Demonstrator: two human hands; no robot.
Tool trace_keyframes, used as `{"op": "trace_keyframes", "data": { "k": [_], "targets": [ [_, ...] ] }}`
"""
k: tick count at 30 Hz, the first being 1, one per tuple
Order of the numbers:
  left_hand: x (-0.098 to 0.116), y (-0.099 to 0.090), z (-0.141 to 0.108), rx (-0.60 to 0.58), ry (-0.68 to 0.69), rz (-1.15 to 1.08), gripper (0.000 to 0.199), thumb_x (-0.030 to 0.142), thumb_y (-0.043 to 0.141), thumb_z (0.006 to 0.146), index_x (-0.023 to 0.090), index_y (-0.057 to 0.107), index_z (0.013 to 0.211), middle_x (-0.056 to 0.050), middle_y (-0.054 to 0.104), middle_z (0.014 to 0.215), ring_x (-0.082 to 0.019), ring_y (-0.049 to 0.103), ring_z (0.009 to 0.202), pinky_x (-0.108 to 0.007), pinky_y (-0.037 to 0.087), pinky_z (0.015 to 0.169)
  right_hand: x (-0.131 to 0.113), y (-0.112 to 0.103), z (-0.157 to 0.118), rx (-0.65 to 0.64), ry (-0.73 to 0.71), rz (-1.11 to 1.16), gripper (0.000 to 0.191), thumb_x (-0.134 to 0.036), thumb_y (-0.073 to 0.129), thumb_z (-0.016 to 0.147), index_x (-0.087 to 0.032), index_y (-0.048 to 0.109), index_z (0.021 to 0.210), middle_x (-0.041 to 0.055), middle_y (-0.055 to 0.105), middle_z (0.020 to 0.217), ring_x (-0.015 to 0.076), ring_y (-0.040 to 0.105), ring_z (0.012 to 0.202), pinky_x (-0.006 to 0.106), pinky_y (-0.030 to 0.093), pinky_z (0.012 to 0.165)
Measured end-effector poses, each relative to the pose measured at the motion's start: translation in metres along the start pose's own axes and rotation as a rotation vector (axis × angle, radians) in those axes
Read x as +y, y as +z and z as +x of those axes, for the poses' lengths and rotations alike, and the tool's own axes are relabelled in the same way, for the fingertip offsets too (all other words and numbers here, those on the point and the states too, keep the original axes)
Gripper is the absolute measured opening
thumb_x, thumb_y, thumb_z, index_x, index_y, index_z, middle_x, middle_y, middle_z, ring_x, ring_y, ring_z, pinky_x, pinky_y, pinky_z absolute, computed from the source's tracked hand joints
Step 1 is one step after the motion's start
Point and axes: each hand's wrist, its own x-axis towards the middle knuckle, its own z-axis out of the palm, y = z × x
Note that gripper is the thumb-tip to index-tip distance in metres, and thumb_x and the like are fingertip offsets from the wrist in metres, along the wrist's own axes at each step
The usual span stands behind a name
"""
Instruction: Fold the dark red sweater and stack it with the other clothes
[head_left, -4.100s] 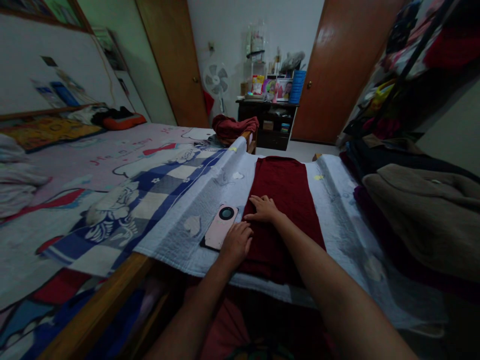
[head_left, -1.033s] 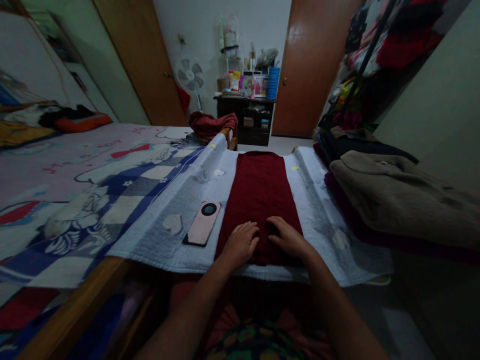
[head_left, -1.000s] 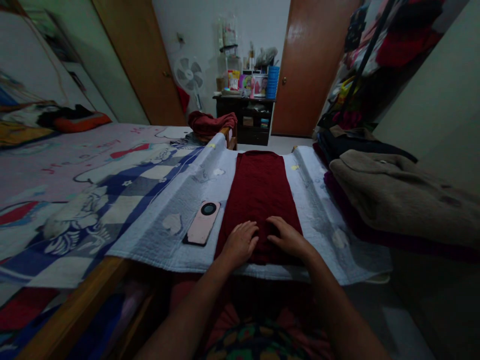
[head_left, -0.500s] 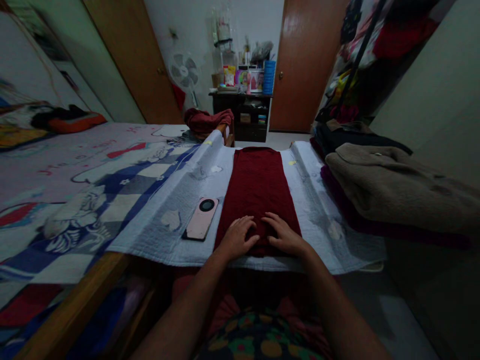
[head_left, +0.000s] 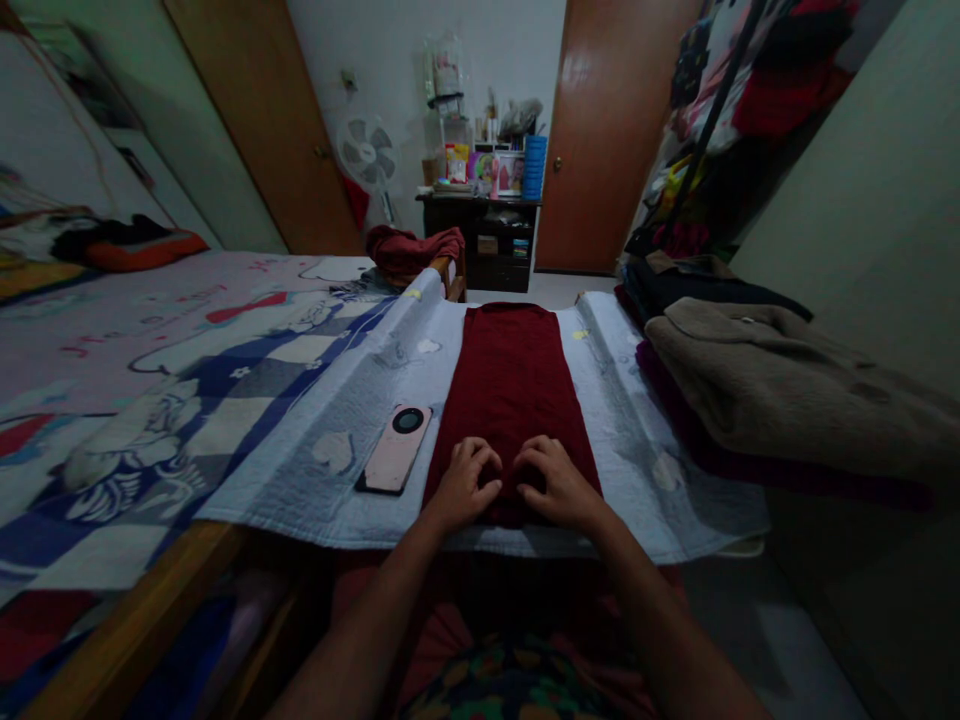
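Note:
A dark red garment [head_left: 514, 370], folded into a long strip, lies flat on the light blue quilted cloth [head_left: 442, 345] in front of me. My left hand [head_left: 466, 485] rests on the left side of its near end, fingers curved and thumb apart from them. On the right side of that end is my right hand [head_left: 553, 482], bent the same way, with its thumb pointing inward. Both hands touch the fabric from above, and neither has it gripped. Left of the garment a pink phone [head_left: 396, 455] lies with its round black camera facing up.
A pile of folded clothes with a brown coat [head_left: 757, 370] on top stands at the right. The bed with a checked blanket [head_left: 247, 390] is at the left. Behind are a crumpled red cloth [head_left: 412, 250], a dark cabinet [head_left: 499, 262] and a fan [head_left: 367, 152].
The fingers of both hands have curled inward a little on the red garment. The whole view has shifted slightly; the garment and phone stay in place on the cloth.

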Motion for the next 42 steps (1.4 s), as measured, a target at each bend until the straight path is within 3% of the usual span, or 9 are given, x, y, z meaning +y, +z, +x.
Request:
{"op": "trace_keyframes", "data": {
  "k": [3,8,13,19,24,33,38,42],
  "targets": [
    [-0.001,0.001,0.000,-0.014,0.017,0.032,0.010,0.019,0.058,0.077,0.021,0.061,0.086,-0.004,0.055,0.096,-0.021,0.050,0.098,-0.035,0.041,0.089,-0.007,0.008,0.001,-0.054,-0.020,-0.008,0.015,-0.022,0.069,0.076,-0.020,0.063,0.090,0.0037,0.057,0.095,0.0189,0.049,0.091,0.034,0.040,0.085],
    [0.003,0.000,0.000,-0.094,0.055,0.022,0.007,0.019,0.055,0.081,0.020,0.060,0.076,-0.002,0.059,0.083,-0.019,0.052,0.086,-0.032,0.040,0.082,0.005,0.019,0.002,-0.116,0.019,0.008,0.020,-0.025,0.074,0.074,-0.020,0.062,0.090,0.0018,0.057,0.094,0.0177,0.049,0.088,0.031,0.038,0.080],
    [0.002,-0.011,0.003,-0.182,0.079,-0.022,0.008,0.027,0.062,0.080,0.020,0.064,0.082,-0.002,0.063,0.087,-0.019,0.055,0.089,-0.033,0.041,0.088,0.009,0.018,0.004,-0.125,0.010,0.095,0.005,-0.024,0.063,0.086,-0.021,0.064,0.089,0.0021,0.059,0.093,0.0169,0.051,0.090,0.031,0.037,0.083],
    [-0.005,-0.022,0.006,-0.312,0.009,-0.119,0.020,0.024,0.063,0.078,0.021,0.067,0.098,-0.003,0.066,0.100,-0.019,0.059,0.098,-0.033,0.042,0.093,0.014,0.020,0.006,-0.087,0.015,0.167,0.012,-0.024,0.054,0.092,-0.020,0.064,0.088,0.0019,0.061,0.092,0.0159,0.053,0.088,0.031,0.038,0.084],
    [-0.008,-0.023,0.004,-0.238,-0.092,-0.256,0.022,0.023,0.062,0.078,0.019,0.066,0.099,-0.004,0.066,0.101,-0.019,0.060,0.098,-0.030,0.045,0.091,0.014,0.020,0.005,-0.068,0.041,0.228,0.015,-0.026,0.052,0.093,-0.020,0.064,0.087,0.0024,0.061,0.089,0.0163,0.053,0.087,0.030,0.040,0.082],
    [-0.015,-0.025,-0.001,-0.083,0.021,-0.269,0.025,0.010,0.053,0.072,0.020,0.065,0.092,-0.003,0.061,0.098,-0.017,0.057,0.097,-0.031,0.044,0.092,0.013,0.019,0.007,-0.054,0.088,0.288,0.018,-0.030,0.049,0.094,-0.020,0.062,0.085,0.0015,0.058,0.086,0.0154,0.053,0.083,0.029,0.041,0.078],
    [-0.012,-0.023,-0.007,0.052,-0.053,-0.080,0.012,0.022,0.055,0.082,0.022,0.066,0.089,-0.003,0.064,0.092,-0.019,0.057,0.093,-0.034,0.043,0.089,0.011,0.016,0.007,-0.052,0.114,0.320,0.020,-0.031,0.048,0.094,-0.020,0.061,0.084,0.0009,0.057,0.086,0.0148,0.054,0.082,0.028,0.042,0.077],
    [-0.015,-0.023,-0.007,0.035,-0.111,-0.075,0.017,0.030,0.052,0.088,0.023,0.066,0.093,-0.002,0.068,0.094,-0.019,0.058,0.093,-0.033,0.043,0.088,0.009,0.017,0.007,-0.040,0.140,0.324,0.016,-0.032,0.051,0.091,-0.020,0.061,0.086,0.0013,0.059,0.087,0.0155,0.055,0.083,0.028,0.042,0.077]
  ]
}}
